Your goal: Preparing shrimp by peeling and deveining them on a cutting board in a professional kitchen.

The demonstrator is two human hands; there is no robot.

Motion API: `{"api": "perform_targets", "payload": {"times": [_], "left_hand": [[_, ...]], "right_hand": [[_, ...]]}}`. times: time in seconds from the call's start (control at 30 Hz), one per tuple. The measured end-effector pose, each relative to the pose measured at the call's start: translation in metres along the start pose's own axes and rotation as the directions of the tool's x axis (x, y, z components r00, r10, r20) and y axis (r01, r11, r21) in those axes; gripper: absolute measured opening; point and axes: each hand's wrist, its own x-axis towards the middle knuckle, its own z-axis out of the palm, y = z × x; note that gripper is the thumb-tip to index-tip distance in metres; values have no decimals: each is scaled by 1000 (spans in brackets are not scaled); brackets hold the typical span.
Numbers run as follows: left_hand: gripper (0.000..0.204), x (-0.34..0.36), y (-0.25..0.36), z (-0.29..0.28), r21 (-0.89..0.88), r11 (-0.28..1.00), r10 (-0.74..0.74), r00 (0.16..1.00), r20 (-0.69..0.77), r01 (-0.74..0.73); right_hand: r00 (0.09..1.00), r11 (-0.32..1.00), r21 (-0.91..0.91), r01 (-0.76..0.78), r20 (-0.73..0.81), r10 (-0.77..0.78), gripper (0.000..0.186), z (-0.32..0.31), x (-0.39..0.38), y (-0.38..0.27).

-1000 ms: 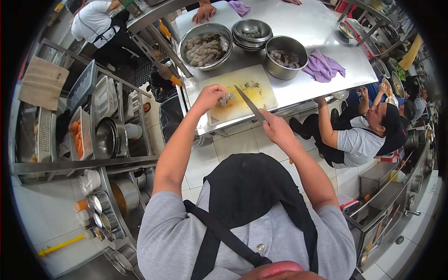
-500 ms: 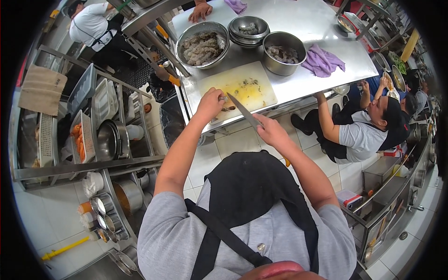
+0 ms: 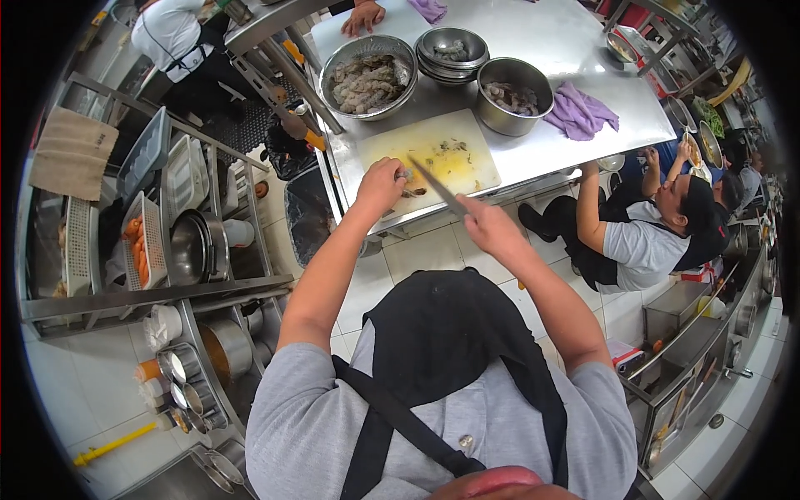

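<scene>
My left hand (image 3: 382,185) is closed at the left side of a yellowish cutting board (image 3: 392,150), pinching a small greyish shrimp (image 3: 406,174) that its fingers partly cover. In my right hand (image 3: 492,223) is a kitchen knife (image 3: 437,183), gripped by its handle. The blade slants over the board, its tip close to my left fingers. Dark bits and yellow stains are spread on the board. Behind it stand a perforated metal colander (image 3: 407,62) heaped with raw shrimp and a deep steel pot (image 3: 514,122) with more shrimp.
Stacked steel bowls (image 3: 451,73) holding some shrimp stand between colander and pot. A purple cloth (image 3: 583,112) lies on the steel table (image 3: 642,117). Another person's hand (image 3: 363,17) rests at the far edge. A lined bin (image 3: 307,218) stands left; a co-worker (image 3: 642,229) is at right.
The knife has turned slightly in my right hand, and its blade looks narrower now. My right hand has moved a little to the right. My left hand keeps its pinch.
</scene>
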Motion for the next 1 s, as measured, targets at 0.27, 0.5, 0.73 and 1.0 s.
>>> {"api": "perform_targets", "payload": {"times": [0.27,0.5,0.73,1.0], "left_hand": [[16,-4,-2,-2,77,994,83,995,-47,-80],[18,16,22,-37,-10,1000,-11,983,-182,9],[29,21,30,-5,-305,952,-28,993,-114,-8],[14,3,7,27,-49,998,21,995,-93,-26]], "right_hand": [[985,966,-196,-167,20,174,44,-15,7,-7],[934,938,17,-347,-87,348,40,-11,0,23],[880,674,609,-418,89,466,22,17,-37,61],[815,624,542,-563,237,529,20,9,-121,71]]}}
